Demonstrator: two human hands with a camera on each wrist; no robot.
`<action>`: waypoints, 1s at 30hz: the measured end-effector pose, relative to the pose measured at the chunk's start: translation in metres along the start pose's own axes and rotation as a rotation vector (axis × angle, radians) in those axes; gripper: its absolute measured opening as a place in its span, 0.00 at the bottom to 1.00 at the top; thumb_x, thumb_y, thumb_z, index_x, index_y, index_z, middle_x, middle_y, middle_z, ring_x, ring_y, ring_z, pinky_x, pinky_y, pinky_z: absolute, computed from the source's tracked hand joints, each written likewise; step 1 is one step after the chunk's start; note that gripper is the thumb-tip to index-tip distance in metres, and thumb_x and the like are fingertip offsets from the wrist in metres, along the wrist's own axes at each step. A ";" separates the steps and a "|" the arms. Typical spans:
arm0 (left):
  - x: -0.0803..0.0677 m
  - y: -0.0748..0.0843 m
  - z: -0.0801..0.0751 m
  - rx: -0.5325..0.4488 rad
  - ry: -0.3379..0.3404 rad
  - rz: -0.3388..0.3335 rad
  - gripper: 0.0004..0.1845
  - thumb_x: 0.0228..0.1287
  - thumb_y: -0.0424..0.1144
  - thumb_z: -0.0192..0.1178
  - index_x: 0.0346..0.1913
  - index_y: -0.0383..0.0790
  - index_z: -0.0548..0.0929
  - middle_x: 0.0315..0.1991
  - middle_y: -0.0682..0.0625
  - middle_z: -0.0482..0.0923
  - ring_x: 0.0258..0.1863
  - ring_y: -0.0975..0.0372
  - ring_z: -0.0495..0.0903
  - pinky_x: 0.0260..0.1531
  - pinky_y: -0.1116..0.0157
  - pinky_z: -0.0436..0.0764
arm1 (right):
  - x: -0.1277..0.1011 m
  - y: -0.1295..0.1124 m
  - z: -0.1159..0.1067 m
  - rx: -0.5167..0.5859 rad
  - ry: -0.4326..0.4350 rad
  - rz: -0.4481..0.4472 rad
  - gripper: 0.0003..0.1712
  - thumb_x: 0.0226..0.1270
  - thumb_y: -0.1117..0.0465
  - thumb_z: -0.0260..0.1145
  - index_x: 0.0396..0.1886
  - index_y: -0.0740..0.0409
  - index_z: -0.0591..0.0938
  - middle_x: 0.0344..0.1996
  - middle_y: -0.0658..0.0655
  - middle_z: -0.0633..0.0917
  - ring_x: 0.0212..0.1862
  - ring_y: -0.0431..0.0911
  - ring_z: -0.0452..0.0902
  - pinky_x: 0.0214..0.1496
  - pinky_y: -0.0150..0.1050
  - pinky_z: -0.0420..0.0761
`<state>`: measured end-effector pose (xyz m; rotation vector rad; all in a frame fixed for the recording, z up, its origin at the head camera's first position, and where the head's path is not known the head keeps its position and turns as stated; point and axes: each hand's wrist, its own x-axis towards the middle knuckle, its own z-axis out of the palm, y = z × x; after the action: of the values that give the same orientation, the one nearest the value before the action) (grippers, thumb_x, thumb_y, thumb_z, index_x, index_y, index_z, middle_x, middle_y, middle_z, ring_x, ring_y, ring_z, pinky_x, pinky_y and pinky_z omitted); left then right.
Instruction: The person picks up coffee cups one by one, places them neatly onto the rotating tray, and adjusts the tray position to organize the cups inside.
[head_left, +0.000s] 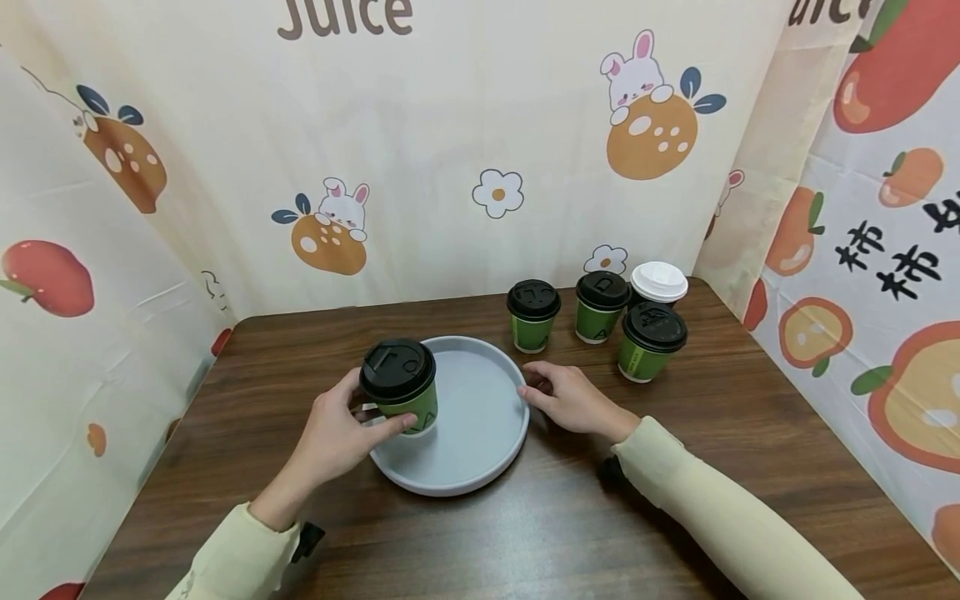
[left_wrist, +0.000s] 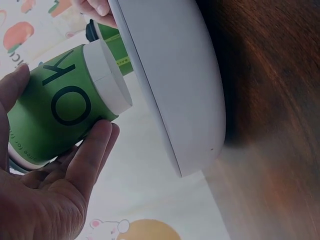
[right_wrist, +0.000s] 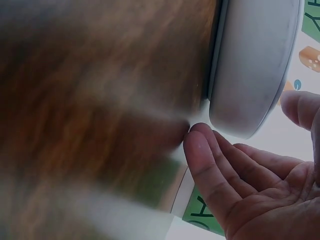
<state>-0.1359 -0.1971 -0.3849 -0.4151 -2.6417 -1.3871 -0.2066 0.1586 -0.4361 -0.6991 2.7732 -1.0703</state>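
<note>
Fingers (head_left: 390,427) of left hand (head_left: 333,433) grip green cup (head_left: 405,392); right hand (head_left: 573,400) relaxed beside tray (head_left: 480,467).

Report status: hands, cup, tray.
Left hand grips green cup at the tray's left edge. Right hand open, fingers against tray's right rim. Four more cups stand behind, clear of the tray.

Four lidded paper cups (head_left: 600,312) stand close together behind the round grey plastic tray (head_left: 480,467), blocking the far right; the dark wooden table (head_left: 562,533) in front is free.
</note>
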 end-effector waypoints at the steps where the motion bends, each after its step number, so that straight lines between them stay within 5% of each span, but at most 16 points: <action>1: 0.000 0.000 0.000 0.003 -0.002 -0.003 0.37 0.51 0.49 0.82 0.64 0.50 0.78 0.48 0.54 0.85 0.46 0.61 0.84 0.42 0.60 0.85 | 0.001 -0.001 0.001 -0.003 0.000 0.001 0.28 0.77 0.50 0.64 0.67 0.63 0.77 0.46 0.52 0.87 0.47 0.42 0.83 0.51 0.43 0.82; 30: -0.006 0.003 0.018 -0.123 -0.078 0.000 0.42 0.49 0.49 0.83 0.68 0.56 0.76 0.55 0.55 0.84 0.54 0.59 0.83 0.48 0.63 0.85 | 0.002 -0.010 0.005 0.030 -0.015 0.016 0.25 0.76 0.55 0.65 0.67 0.61 0.79 0.44 0.51 0.87 0.43 0.39 0.81 0.47 0.40 0.81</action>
<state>-0.1292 -0.1818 -0.3942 -0.4932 -2.6247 -1.5695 -0.2037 0.1484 -0.4334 -0.6774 2.7393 -1.0968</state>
